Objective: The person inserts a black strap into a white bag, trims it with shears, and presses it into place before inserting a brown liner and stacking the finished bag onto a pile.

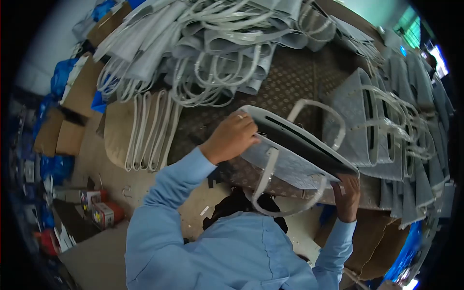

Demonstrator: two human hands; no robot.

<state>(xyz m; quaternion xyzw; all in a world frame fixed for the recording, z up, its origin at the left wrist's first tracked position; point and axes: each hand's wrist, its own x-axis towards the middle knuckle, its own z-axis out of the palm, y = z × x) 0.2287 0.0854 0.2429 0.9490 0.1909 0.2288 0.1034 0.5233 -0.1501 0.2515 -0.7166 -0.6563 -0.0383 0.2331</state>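
A grey handbag (295,164) with an embossed-looking pattern sits before me, its top gaping and a dark inside showing. My left hand (233,136) is closed over the rim at its left end. At the opposite end, my right hand (347,194) grips the corner, its fingertips partly hidden by the bag. The near handle (265,181), wrapped in clear film, hangs down towards my body, while the far handle (344,126) stands up beyond the opening. Underneath is a brown patterned table surface (299,70).
Grey bag pieces with pale handles (212,38) are heaped at the back. Several grey handbags (355,128) stand on the right. White strap-like handles (147,130) hang over the table's left edge. Cardboard boxes (72,135) are at far left, and a brown carton (372,241) is below right.
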